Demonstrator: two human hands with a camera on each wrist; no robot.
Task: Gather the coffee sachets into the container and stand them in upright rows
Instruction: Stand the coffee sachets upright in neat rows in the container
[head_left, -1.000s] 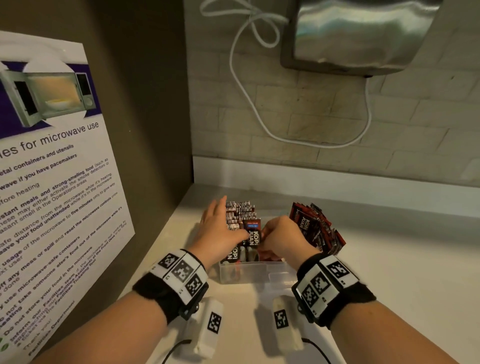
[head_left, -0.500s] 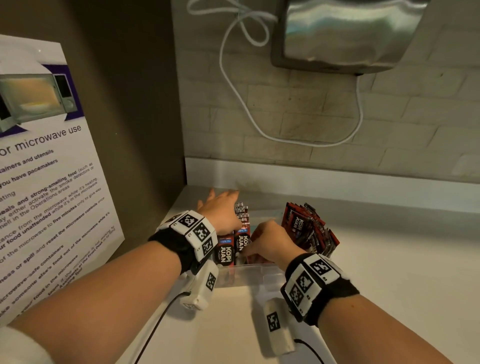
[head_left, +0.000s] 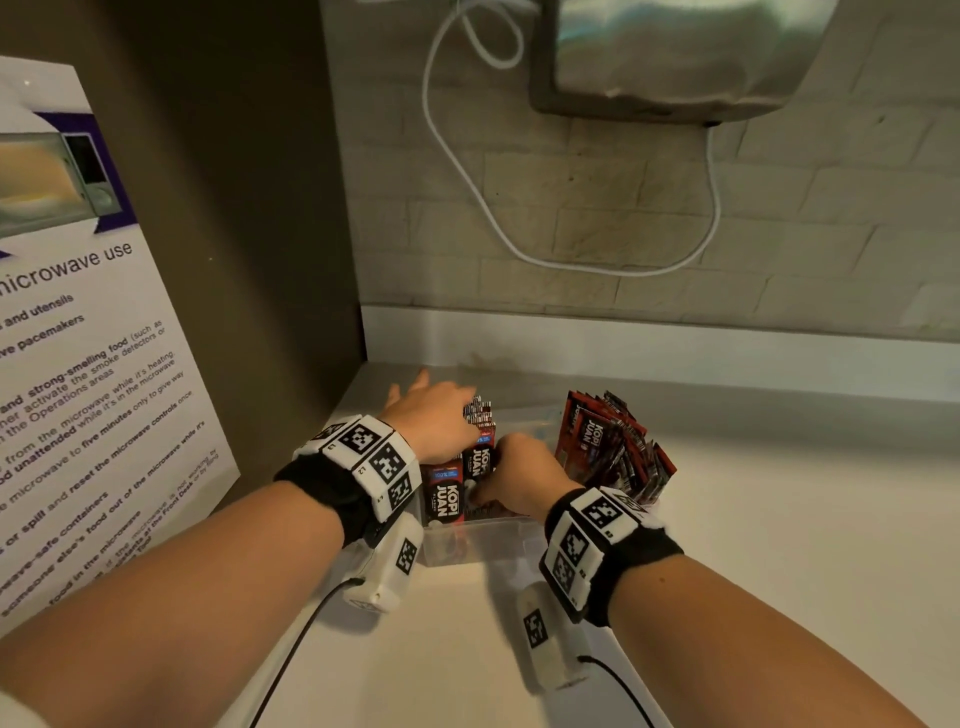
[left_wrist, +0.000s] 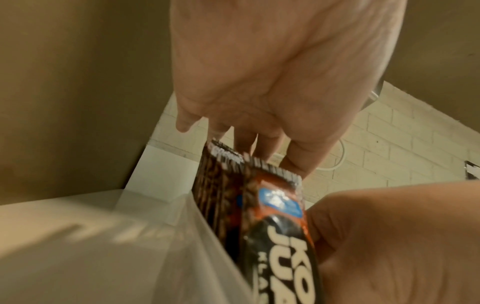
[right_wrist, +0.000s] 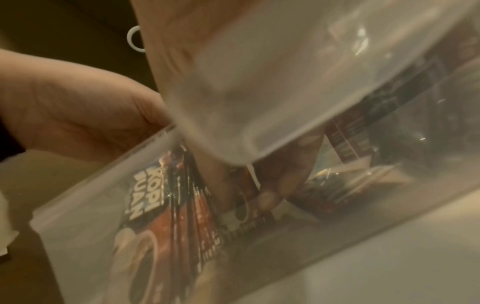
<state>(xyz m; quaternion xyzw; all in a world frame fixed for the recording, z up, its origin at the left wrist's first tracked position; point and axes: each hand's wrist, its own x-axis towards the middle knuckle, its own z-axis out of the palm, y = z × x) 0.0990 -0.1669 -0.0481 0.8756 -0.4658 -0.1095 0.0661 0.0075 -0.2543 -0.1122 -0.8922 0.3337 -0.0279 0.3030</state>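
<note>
A clear plastic container (head_left: 483, 543) stands on the white counter. Red-and-black coffee sachets (head_left: 448, 499) stand upright in a row along its left side. My left hand (head_left: 436, 415) lies over the tops of that row with fingers stretched out, seen close in the left wrist view as fingers (left_wrist: 293, 164) touching the sachets' (left_wrist: 259, 205) top edges. My right hand (head_left: 519, 473) reaches into the container's middle. Through the container wall (right_wrist: 311, 72) its curled fingers (right_wrist: 275, 185) pinch a sachet (right_wrist: 241, 207) low beside the row. A loose bunch of sachets (head_left: 608, 447) leans at the container's right end.
A brown side panel with a microwave-use poster (head_left: 78, 364) closes the left. A metal wall unit (head_left: 675, 52) with a white cable (head_left: 519, 244) hangs on the brick wall behind. The white counter (head_left: 779, 545) stretches to the right and front.
My left hand has slid from the row's front to farther back over its tops. My right hand has dipped deeper into the container. The head view has shifted right.
</note>
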